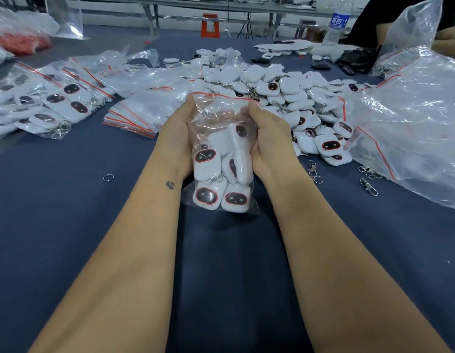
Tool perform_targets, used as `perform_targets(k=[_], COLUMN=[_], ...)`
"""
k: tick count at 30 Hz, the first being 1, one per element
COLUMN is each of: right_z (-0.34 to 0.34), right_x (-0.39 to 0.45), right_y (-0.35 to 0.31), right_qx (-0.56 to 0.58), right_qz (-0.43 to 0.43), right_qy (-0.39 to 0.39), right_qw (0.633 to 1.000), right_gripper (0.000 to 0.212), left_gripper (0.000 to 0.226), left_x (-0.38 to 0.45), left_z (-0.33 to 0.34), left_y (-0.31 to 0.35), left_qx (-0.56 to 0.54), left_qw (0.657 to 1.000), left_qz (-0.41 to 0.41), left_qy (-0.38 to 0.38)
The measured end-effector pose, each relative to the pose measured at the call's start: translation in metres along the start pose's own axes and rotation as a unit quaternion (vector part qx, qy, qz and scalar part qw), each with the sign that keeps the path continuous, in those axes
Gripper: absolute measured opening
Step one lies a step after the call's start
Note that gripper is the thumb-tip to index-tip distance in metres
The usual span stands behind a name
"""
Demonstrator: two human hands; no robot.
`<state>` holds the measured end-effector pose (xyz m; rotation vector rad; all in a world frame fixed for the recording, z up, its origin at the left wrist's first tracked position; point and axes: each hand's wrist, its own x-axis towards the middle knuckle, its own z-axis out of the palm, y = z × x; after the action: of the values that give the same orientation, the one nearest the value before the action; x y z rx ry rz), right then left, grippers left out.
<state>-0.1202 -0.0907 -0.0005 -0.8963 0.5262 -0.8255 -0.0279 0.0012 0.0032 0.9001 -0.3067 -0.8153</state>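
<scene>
Both left hand and right hand clasped the filled zip bag; we judged sealing its red strip next.

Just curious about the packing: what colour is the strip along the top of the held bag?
Red strip on the clear bag; head view shows it.

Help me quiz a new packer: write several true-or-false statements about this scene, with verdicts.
1. The left hand and right hand both grip a clear bag of white keychains. True.
2. The bag's red zip strip points toward the person. False: it is at the far end.
3. A heap of loose keychains lies beyond the right hand. True.
4. The table cover is red. False: it is dark blue.
5. A water bottle stands far right. True.
</scene>
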Motion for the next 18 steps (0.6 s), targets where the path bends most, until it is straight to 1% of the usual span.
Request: perform_targets(k=[3, 5, 9, 13, 15, 18], right_z=[-0.001, -0.001, -0.003, -0.001, 0.0, 0.0], right_x=[0.001, 0.001, 0.001, 0.0, -0.002, -0.004], right_y=[0.001, 0.001, 0.001, 0.002, 0.002, 0.0], right_qx=[-0.012, -0.012, 0.015, -0.001, 0.003, 0.006], right_qz=[-0.018, -0.018, 0.002, -0.006, -0.007, -0.007], right_qy=[-0.005, -0.011, -0.008, 0.014, 0.018, 0.018], right_qw=[1.0, 1.0, 1.0, 1.0, 1.0, 1.0], right_gripper=[0.029, 0.028, 0.029, 0.028, 0.027, 0.024], left_gripper=[0.028, 0.024, 0.021, 0.018, 0.013, 0.013], left_x=[0.003, 0.006, 0.01, 0.013, 0.012, 0.01], left_z=[-0.001, -0.003, -0.005, -0.005, -0.004, -0.003], left_y=[0.0, -0.001, -0.003, -0.005, -0.004, -0.003], left_qx=[0.034, 0.03, 0.018, 0.037, 0.04, 0.023], left_qw=[0.999, 0.998, 0.997, 0.996, 0.996, 0.996], left_qz=[0.023, 0.029, 0.045, 0.059, 0.049, 0.035], left_qy=[0.033, 0.048, 0.052, 0.056, 0.066, 0.08])
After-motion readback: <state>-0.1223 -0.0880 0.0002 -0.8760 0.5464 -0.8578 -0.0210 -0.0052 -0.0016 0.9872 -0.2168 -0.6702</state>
